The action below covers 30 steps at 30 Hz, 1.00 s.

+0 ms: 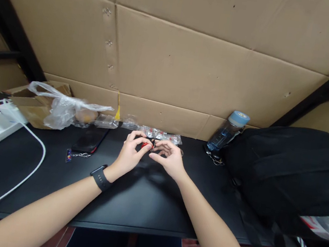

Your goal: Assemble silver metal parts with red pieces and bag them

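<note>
Above the middle of the table, my left hand (132,148) pinches a small red piece (145,145) between thumb and fingertips. Its exact kind is too small to make out. Close against it, my right hand (171,157) has thumb and forefinger curled about a thin ring-like loop (153,148) that seems to join the red piece. The fingers hide much of both. Just behind my hands lie small clear packets (162,135) with red bits inside. A dark watch (101,177) is on my left wrist.
Left of my hands lie a phone (89,141) with a keychain (68,155), a plastic bag (61,110), a cardboard box (35,110) and a white cable (42,155). To the right stand a water bottle (227,131) and a black backpack (287,171). Cardboard (175,71) walls the back.
</note>
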Motion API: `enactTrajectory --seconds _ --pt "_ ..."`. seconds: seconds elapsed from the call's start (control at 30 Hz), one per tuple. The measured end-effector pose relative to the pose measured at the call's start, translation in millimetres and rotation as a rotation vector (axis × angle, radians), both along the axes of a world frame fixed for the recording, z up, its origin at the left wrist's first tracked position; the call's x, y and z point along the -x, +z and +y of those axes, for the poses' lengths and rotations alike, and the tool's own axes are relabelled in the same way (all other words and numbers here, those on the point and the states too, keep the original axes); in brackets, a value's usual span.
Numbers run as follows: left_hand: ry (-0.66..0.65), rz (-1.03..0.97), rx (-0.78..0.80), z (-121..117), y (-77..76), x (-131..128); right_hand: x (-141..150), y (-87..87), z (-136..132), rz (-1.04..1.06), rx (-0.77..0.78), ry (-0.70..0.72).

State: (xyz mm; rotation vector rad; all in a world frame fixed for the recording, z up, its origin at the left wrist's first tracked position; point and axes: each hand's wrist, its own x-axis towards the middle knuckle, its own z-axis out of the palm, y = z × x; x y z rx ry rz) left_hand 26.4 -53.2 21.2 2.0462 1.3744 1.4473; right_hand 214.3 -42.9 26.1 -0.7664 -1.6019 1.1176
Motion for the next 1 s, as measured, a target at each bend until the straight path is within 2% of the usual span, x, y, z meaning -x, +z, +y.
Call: enactTrajectory --seconds 0.17,0.33,0.53,0.73,1.0 --pt "0.093 0.137 -0.036 -6.4 6.1 0.2 1.4 -1.0 -0.3 0.018 0.001 -0.015" --pt "0.067 0.156 -0.045 -7.8 7.6 -0.4 1.5 -3.0 1.0 -0.018 -0.013 -0.065" --pt "0.063 0.155 -0.028 -7.3 7.1 -0.9 2.4 -1.3 -1.4 -0.031 -0.042 -0.042" --pt "0.050 0.178 -0.018 -8.6 7.8 -2.6 2.9 5.2 -7.4 -0.181 -0.177 -0.160" --pt "-0.009 0.170 0.011 -4.4 5.5 -0.3 3.0 4.3 -7.2 -0.137 -0.211 -0.177"
